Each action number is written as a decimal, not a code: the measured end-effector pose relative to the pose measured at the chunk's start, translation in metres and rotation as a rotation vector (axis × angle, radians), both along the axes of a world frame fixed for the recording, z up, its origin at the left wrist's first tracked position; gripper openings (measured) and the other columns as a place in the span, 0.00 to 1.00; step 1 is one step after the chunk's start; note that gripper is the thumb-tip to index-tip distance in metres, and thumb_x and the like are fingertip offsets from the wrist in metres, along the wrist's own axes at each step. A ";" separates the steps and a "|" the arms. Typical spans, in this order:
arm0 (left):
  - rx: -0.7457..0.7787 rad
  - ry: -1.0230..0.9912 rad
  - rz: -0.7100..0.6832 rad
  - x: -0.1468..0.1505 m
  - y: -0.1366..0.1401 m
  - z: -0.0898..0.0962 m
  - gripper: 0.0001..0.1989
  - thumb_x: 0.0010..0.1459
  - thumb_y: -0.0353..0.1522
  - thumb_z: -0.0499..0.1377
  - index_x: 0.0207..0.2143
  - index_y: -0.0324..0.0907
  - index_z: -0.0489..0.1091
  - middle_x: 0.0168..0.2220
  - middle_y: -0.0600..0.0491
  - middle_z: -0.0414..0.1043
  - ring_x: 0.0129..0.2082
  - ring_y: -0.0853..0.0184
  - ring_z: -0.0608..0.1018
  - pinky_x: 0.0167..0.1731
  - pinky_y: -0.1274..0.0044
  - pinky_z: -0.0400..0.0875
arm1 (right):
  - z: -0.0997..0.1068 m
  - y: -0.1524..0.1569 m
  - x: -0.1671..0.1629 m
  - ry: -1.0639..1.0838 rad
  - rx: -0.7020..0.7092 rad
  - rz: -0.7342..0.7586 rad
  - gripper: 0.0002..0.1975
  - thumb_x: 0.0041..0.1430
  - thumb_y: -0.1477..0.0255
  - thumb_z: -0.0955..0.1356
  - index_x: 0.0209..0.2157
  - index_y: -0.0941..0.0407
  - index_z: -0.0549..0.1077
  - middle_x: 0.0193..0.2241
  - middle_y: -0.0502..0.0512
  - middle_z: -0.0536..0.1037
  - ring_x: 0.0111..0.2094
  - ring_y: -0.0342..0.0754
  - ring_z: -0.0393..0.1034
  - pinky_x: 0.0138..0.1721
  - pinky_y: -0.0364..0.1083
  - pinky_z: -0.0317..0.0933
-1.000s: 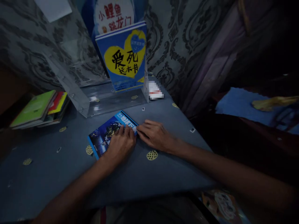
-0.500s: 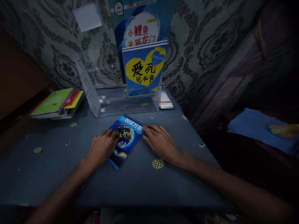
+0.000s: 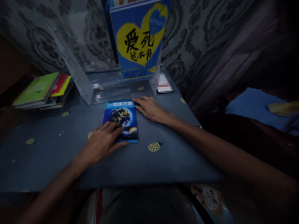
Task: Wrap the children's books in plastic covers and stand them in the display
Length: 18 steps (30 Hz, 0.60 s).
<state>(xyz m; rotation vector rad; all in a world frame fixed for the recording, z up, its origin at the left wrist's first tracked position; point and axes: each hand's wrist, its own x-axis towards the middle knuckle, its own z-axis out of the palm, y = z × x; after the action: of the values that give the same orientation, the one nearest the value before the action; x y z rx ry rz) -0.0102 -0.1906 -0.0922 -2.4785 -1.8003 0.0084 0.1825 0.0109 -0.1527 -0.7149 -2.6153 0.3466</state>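
Observation:
A small blue book (image 3: 120,116) with an earth picture on its cover lies flat on the dark tablecloth, its long sides pointing away from me. My left hand (image 3: 104,138) rests with fingers spread over its lower left part, the thumb just past the near edge. At the far right corner of the cover, my right hand (image 3: 149,109) touches it with stretched fingers. Just beyond stands a clear acrylic book stand (image 3: 102,95), holding an upright blue book with a yellow heart (image 3: 140,43).
Several stacked books (image 3: 37,93) with green, red and yellow covers lie at the left. A white card-like item (image 3: 163,83), partly blurred out, is right of the stand. Blue cloth (image 3: 247,107) lies off to the right. The table's near edge runs below my forearms.
The earth book has turned from slanted to nearly straight and sits closer to the stand. My right hand has stayed at its far right corner; my left has spread. The view has tilted down.

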 end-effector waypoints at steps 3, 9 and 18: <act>0.018 -0.034 -0.161 0.000 -0.004 -0.006 0.29 0.64 0.47 0.60 0.61 0.40 0.67 0.59 0.41 0.72 0.57 0.51 0.74 0.51 0.60 0.76 | -0.005 0.001 0.000 0.019 -0.005 0.008 0.21 0.73 0.68 0.60 0.63 0.55 0.67 0.61 0.63 0.73 0.62 0.60 0.64 0.59 0.63 0.58; 0.168 0.009 -0.239 0.001 -0.003 -0.017 0.17 0.71 0.37 0.53 0.57 0.39 0.71 0.53 0.43 0.78 0.55 0.56 0.78 0.51 0.65 0.77 | -0.005 -0.003 0.002 0.009 0.006 0.013 0.20 0.73 0.68 0.60 0.61 0.55 0.70 0.63 0.61 0.71 0.64 0.59 0.62 0.62 0.63 0.55; 0.251 0.019 -0.326 0.000 -0.003 -0.020 0.17 0.72 0.32 0.50 0.54 0.36 0.74 0.50 0.44 0.80 0.52 0.55 0.81 0.47 0.65 0.80 | -0.006 -0.027 0.010 0.108 -0.002 0.117 0.19 0.73 0.66 0.61 0.57 0.57 0.75 0.59 0.63 0.75 0.62 0.58 0.66 0.62 0.63 0.59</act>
<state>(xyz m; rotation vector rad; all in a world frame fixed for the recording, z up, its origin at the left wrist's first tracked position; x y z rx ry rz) -0.0097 -0.1934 -0.1119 -2.5394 -1.2789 -0.1993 0.1927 -0.0165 -0.1583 -0.5292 -2.5602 0.4111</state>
